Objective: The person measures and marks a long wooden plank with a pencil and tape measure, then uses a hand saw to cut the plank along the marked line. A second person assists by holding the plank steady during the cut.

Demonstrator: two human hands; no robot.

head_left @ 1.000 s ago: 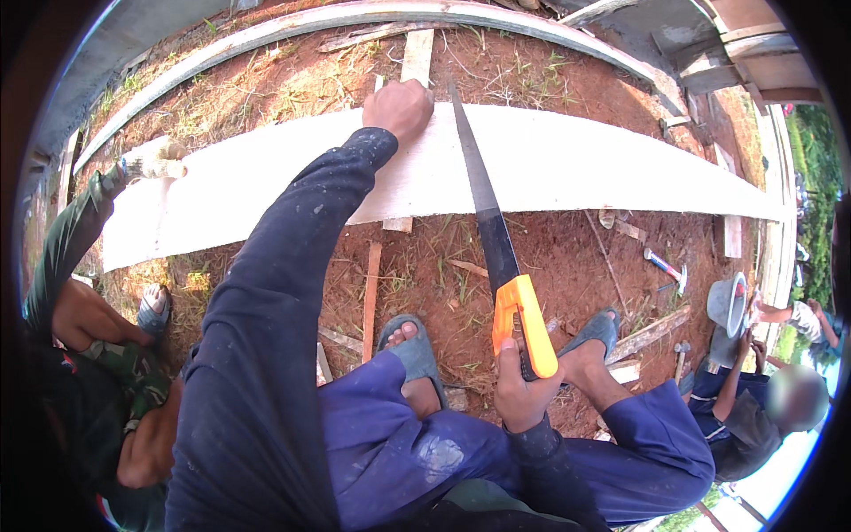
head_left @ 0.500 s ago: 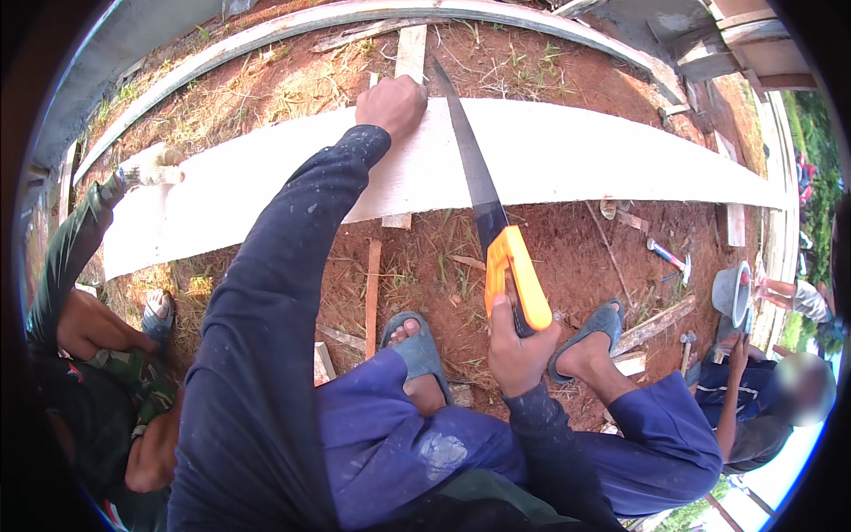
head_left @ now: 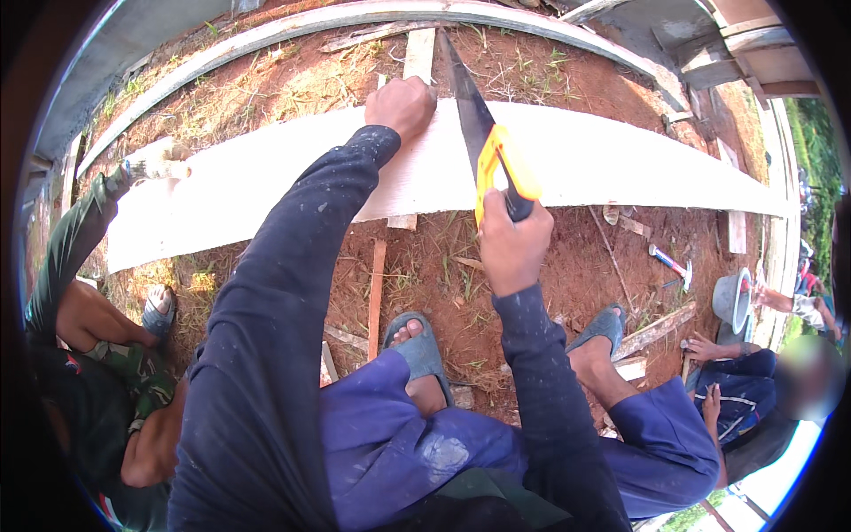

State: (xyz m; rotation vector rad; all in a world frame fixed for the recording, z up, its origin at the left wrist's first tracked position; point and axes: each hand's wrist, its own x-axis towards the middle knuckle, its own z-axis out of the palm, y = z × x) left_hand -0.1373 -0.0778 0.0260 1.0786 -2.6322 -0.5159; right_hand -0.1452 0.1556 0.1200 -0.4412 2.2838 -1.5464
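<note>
your right hand (head_left: 512, 248) grips the yellow-handled hand saw (head_left: 483, 142) tight; your left hand (head_left: 401, 106), fingers curled, presses the long white wooden board (head_left: 603, 160).

Single head-worn fisheye view, looking steeply down and forward from close above the person's own forearms onto a long pale wooden board (head_left: 266, 191) lying across red earth ground (head_left: 425, 266), edges bending toward the dark circular rim.
</note>
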